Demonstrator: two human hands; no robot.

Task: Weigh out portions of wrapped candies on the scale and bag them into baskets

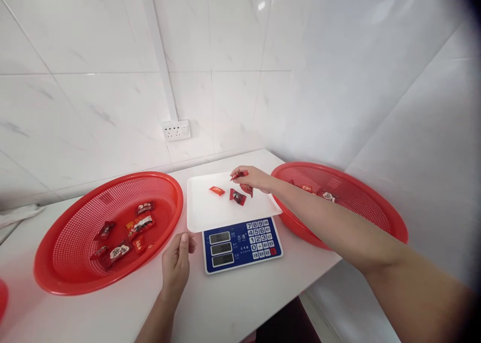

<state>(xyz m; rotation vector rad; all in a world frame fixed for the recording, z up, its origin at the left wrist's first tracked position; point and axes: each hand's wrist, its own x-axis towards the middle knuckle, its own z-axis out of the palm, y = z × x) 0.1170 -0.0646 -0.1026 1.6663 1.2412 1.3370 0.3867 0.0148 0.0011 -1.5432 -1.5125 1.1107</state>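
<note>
Over the far right part of a flat white rectangular tray (203, 207), the right hand (250, 178) grasps a small shiny red wrapped packet (239, 174) between its fingertips. Another red packet (247, 188) shows just below those fingers; whether it is held too or lies on the tray, I cannot tell. Close by on the tray rest a dark red packet with black and white print (237, 197) and, farther left, a bright orange-red packet (217, 190).

The tray sits on a blue and white plastic scale (263, 263), whose panel faces the near side, with three grey displays on the left and white keys on the right; the readings are too faint to make out. Beside the tray's near left corner is the left hand (178, 258), its fingers curled loosely inward; whether they enclose anything, I cannot tell.

To the left stands a wide oval red plastic mesh basket (75, 289) with several red and dark packets (119, 251) inside. To the right is a similar red basket (295, 227), partly behind the right forearm, holding a few packets. All stand on a white worktop (210, 308) against a marbled white tile wall (105, 102) with a white socket (176, 131).
</note>
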